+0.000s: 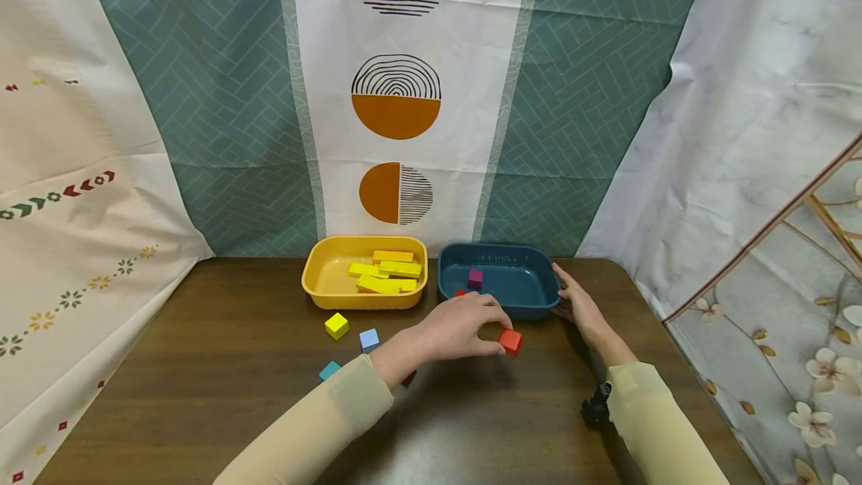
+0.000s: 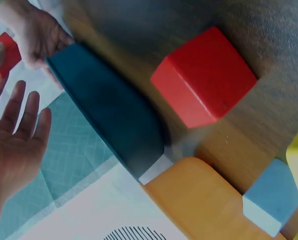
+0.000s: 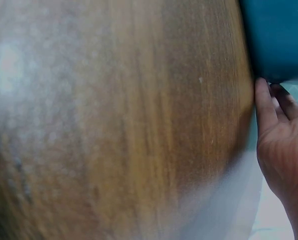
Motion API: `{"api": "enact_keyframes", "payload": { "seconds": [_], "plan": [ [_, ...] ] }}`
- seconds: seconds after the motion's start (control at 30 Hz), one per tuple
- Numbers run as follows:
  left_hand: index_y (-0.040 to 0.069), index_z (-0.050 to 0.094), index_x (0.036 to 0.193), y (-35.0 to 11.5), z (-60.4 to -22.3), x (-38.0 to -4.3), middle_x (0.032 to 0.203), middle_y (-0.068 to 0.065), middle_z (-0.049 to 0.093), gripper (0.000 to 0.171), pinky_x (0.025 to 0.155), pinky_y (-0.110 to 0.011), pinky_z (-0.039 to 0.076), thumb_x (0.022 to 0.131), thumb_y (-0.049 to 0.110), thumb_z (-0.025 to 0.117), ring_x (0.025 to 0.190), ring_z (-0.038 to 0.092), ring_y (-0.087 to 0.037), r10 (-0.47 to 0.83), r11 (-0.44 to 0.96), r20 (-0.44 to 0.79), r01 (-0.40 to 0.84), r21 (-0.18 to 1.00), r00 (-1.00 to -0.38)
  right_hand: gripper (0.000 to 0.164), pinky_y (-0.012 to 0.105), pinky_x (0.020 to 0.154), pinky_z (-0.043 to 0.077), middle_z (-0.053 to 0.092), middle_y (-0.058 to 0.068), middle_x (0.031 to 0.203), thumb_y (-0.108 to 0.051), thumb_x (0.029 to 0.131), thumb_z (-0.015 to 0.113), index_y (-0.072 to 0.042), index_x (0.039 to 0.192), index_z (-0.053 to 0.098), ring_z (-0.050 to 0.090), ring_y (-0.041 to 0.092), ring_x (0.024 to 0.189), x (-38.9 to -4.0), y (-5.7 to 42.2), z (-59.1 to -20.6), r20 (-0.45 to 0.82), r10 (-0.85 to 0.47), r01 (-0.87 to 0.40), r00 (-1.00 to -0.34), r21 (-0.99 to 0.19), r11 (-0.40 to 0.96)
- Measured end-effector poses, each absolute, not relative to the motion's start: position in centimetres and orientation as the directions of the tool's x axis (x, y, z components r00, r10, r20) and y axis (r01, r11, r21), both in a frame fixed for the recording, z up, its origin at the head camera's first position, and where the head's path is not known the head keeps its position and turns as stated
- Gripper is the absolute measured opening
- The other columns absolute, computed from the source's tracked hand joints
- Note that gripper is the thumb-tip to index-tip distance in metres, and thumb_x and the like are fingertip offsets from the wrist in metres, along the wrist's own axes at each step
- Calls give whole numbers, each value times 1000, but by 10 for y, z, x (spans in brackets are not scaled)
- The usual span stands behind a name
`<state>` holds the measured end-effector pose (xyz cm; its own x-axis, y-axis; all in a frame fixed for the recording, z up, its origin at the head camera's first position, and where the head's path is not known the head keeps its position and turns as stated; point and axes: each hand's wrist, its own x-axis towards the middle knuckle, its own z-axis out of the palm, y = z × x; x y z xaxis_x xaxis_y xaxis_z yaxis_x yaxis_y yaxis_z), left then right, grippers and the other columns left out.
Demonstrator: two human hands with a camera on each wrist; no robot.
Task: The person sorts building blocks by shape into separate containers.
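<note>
My left hand [image 1: 465,326] pinches a red cube [image 1: 510,341] between thumb and fingertips, just in front of the blue bin [image 1: 539,312]. In the left wrist view that held red cube [image 2: 10,55] shows at the left edge, by my thumb. My right hand [image 1: 584,313] rests with fairly straight fingers [image 3: 265,107] against the right end of the bin. Inside the bin lie a purple cube [image 1: 475,279] and something red [image 1: 460,293], mostly hidden by my left hand. Another red cube [image 2: 206,80] lies on the table, largely behind my left wrist in the head view.
A yellow bin [image 1: 311,284] holding several yellow blocks [image 1: 400,269] stands left of the blue one. Before it, on the brown table [image 1: 222,365], lie a yellow cube [image 1: 337,325], a light blue cube [image 1: 369,340] and a teal block [image 1: 329,370]. Patterned cloth hangs behind.
</note>
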<state>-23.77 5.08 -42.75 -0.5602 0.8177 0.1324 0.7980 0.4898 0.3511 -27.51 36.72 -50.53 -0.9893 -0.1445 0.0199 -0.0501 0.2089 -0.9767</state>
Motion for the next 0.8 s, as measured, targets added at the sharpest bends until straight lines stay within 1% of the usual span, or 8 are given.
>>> {"api": "enact_keyframes", "payload": {
  "seconds": [0.13,0.23,0.43,0.6,0.8],
  "plan": [
    [30,72,124,49,-423,-240,125,8,64,36,96,-30,49,92,46,75,113,55,-12,788,512,167,781,356,-593,64,63,114,30,7,17,170,-9,104,25,-19,166,12,30,44,146,-274,367,-505,23,-147,-53,-989,-978,203],
    [29,72,124,48,-422,-243,125,7,64,36,95,-30,50,92,46,75,113,55,-13,762,534,189,766,358,-619,64,63,114,29,6,17,170,-9,105,25,-19,166,11,29,44,146,-274,368,-505,25,-151,-57,-988,-977,206],
    [28,73,123,46,-419,-247,124,6,65,36,94,-30,50,92,47,75,112,55,-15,724,556,233,749,359,-649,64,62,114,31,8,18,169,-9,104,25,-18,166,12,31,44,145,-274,368,-506,21,-145,-52,-989,-976,212],
    [29,73,122,45,-417,-251,124,5,65,35,94,-30,50,93,47,74,111,55,-16,705,565,240,733,379,-668,64,60,113,32,9,18,169,-9,104,25,-18,166,13,31,43,145,-275,368,-506,18,-141,-48,-990,-975,215],
    [27,74,122,45,-416,-255,126,5,64,34,95,-32,50,92,44,75,112,54,-16,670,603,237,702,378,-703,65,61,113,31,9,19,169,-8,104,25,-18,166,13,30,43,146,-276,368,-507,22,-140,-50,-990,-977,206]
  ]
}}
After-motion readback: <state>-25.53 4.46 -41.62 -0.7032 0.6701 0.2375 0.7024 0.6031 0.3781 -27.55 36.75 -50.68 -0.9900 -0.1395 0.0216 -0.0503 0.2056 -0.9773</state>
